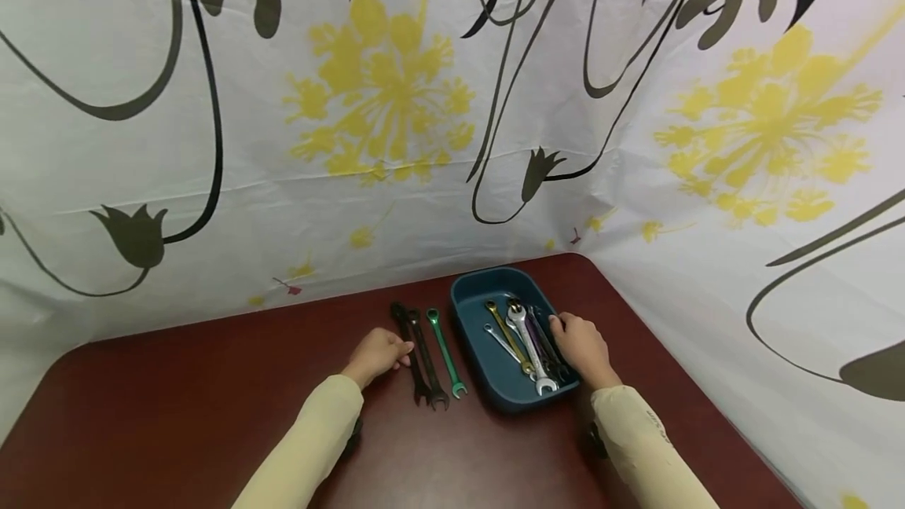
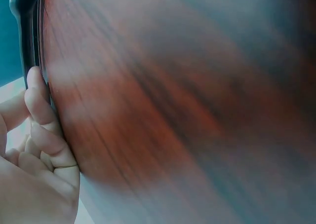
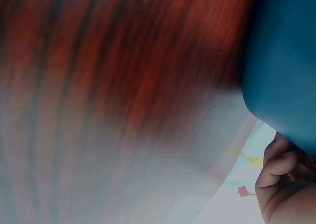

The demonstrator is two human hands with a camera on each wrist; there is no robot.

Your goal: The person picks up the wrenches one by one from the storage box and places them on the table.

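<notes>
On the table, my left hand (image 1: 380, 356) pinches a black combination wrench (image 1: 418, 382), the leftmost of three lying side by side. In the left wrist view, its bent fingers (image 2: 43, 105) rest along the wrench's dark shaft. A second dark wrench (image 1: 426, 361) and a green wrench (image 1: 445, 346) lie just to the right. My right hand (image 1: 581, 346) grips the right side of a blue tray (image 1: 512, 404), thumb at the rim and fingers curled outside. Inside the tray are several wrenches, among them a large silver one (image 1: 529, 344) and a gold one (image 1: 507, 334).
The dark red-brown table (image 1: 212, 407) has rounded far corners. White cloth (image 1: 297, 218) printed with yellow and dark flowers hangs behind it and along its right side. The tray stands near the far right corner.
</notes>
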